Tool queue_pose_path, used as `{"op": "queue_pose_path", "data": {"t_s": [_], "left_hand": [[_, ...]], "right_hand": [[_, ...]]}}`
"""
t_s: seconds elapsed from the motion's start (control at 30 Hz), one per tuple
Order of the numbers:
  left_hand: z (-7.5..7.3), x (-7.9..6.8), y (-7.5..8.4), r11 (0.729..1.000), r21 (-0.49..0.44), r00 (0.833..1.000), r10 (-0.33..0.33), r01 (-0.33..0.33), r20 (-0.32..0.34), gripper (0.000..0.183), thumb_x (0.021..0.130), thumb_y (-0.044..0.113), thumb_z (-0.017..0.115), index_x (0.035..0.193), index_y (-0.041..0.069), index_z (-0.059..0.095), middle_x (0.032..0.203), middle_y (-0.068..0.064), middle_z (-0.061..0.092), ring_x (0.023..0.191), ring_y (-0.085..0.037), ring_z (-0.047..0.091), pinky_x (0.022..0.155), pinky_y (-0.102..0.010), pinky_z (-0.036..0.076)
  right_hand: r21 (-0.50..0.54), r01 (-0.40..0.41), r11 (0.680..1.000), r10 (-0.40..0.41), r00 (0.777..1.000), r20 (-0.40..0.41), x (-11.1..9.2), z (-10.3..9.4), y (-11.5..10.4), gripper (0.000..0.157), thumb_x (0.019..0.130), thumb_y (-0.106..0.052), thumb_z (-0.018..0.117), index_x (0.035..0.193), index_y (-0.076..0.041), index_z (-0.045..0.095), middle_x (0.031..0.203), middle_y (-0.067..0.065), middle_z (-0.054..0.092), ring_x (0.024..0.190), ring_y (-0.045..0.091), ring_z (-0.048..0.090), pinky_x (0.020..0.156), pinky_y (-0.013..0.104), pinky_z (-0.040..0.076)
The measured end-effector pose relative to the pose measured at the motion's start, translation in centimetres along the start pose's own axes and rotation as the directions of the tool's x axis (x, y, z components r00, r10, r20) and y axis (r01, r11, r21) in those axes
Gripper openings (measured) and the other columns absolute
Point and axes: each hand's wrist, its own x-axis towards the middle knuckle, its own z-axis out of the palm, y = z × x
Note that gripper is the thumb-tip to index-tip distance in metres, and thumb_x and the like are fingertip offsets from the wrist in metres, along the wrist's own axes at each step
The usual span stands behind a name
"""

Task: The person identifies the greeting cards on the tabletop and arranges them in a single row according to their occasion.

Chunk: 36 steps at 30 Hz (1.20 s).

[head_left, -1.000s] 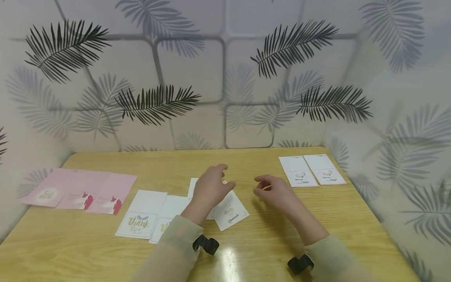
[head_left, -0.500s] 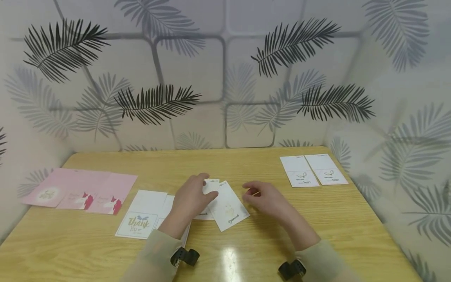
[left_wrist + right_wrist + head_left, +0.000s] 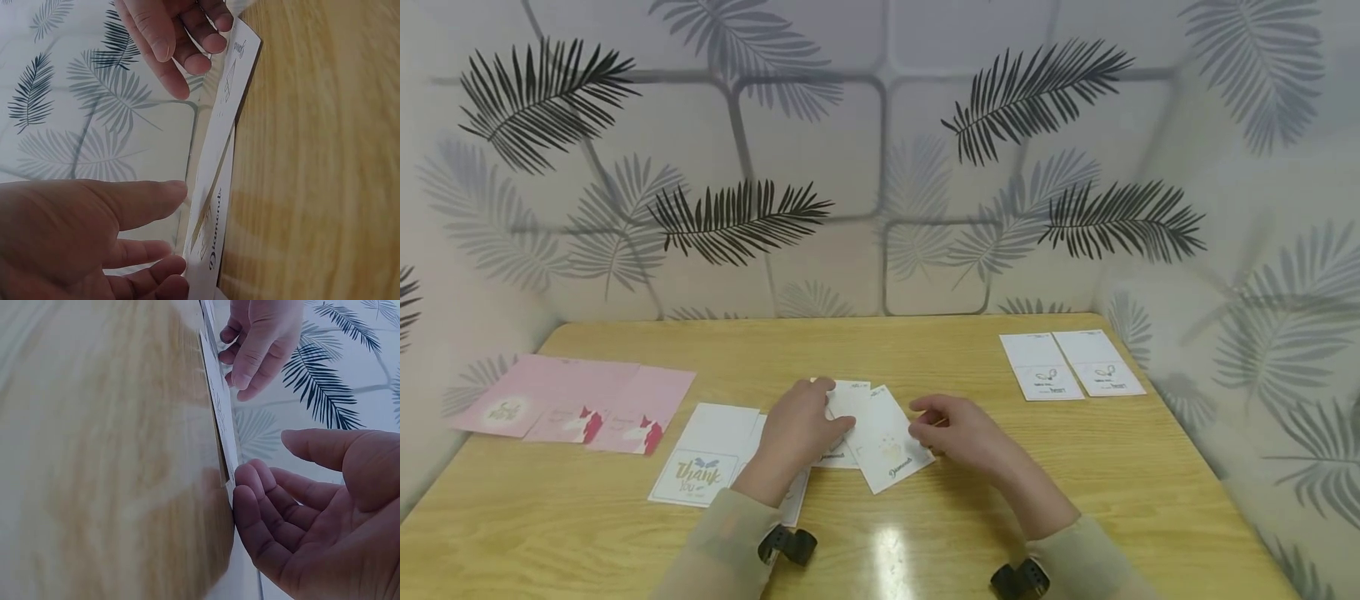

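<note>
Two white greeting cards printed "Diamonds" lie at the table's middle, the tilted right card (image 3: 887,446) overlapping the left card (image 3: 850,396). My left hand (image 3: 797,425) rests over the left card's left side, thumb apart from the fingers; in the left wrist view its fingertips (image 3: 169,265) are right at the card. My right hand (image 3: 958,433) is beside the tilted card's right edge. Seen from the right wrist, its fingers (image 3: 250,481) bend loosely at the card's corner, with the thumb well apart. Nothing is pinched in either hand.
Two white "Thank you" cards (image 3: 703,454) lie left of the left hand, the second partly hidden by it. Several pink cards (image 3: 576,400) overlap at the far left. Two more white cards (image 3: 1041,367) lie side by side at the back right of the wooden table (image 3: 1075,492).
My left hand has moved left, off the tilted card and onto the left card. My right hand has shifted left and slightly down to the tilted card's right edge. The cards stay put.
</note>
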Motion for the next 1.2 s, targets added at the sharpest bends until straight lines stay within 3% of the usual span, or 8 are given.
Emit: {"op": "queue_pose_path", "data": {"t_s": [0.5,0.77,1.2], "left_hand": [[0.8,-0.2,0.0,0.993,0.111,1.000,0.029,-0.028,-0.006,0.058,0.094,0.031,0.091,0.138,-0.002,0.072,0.136,-0.027,0.066,0.122,-0.045,0.066,0.102,-0.060,0.054],[1.0,-0.3,-0.1,0.993,0.117,0.999,0.031,-0.028,-0.026,0.055,0.092,0.030,0.092,0.132,-0.002,0.074,0.131,-0.025,0.067,0.116,-0.043,0.067,0.099,-0.059,0.055],[1.2,-0.1,0.1,0.994,0.108,1.000,0.016,-0.014,-0.009,0.052,0.092,0.033,0.091,0.126,-0.003,0.073,0.126,-0.022,0.067,0.115,-0.041,0.064,0.105,-0.060,0.049]], "right_hand": [[-0.103,0.033,0.994,-0.031,0.999,0.018,-0.2,0.2,0.4,0.037,0.104,-0.020,0.076,0.136,-0.002,0.074,0.111,0.003,0.074,0.098,0.018,0.065,0.082,0.034,0.054],[-0.120,0.049,0.992,-0.046,0.999,0.025,-0.1,0.2,0.8,0.035,0.105,-0.021,0.075,0.135,-0.003,0.075,0.114,0.003,0.075,0.104,0.018,0.066,0.089,0.037,0.054],[-0.116,0.069,0.991,-0.064,0.997,0.040,-0.3,0.3,0.6,0.035,0.105,-0.021,0.075,0.135,-0.002,0.075,0.119,0.004,0.076,0.111,0.020,0.067,0.098,0.040,0.055]]}}
